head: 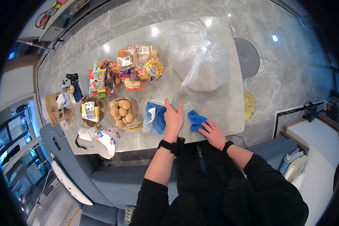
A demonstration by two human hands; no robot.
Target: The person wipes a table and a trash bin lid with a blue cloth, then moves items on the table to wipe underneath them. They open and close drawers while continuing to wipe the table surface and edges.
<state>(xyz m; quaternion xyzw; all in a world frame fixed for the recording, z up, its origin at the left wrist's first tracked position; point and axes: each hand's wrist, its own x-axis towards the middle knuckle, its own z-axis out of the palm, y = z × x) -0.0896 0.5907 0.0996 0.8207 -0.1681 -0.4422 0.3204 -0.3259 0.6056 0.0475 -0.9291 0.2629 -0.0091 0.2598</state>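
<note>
My left hand is beside the right side of a blue tissue box, its thumb and index finger spread apart; its other fingers are partly hidden. A white tissue sticks out of the box. Just beyond that hand stands a round clear glass bowl. On the right, a crumpled blue cloth lies on the table under the fingers of my right hand, which hold its near right edge against the tabletop.
The pale table carries a large tied plastic bag, trays of packaged snacks, a clear tub of round brown items, a brown basket and a paper bag. A grey stool stands beyond the right edge; a blue-grey sofa is behind.
</note>
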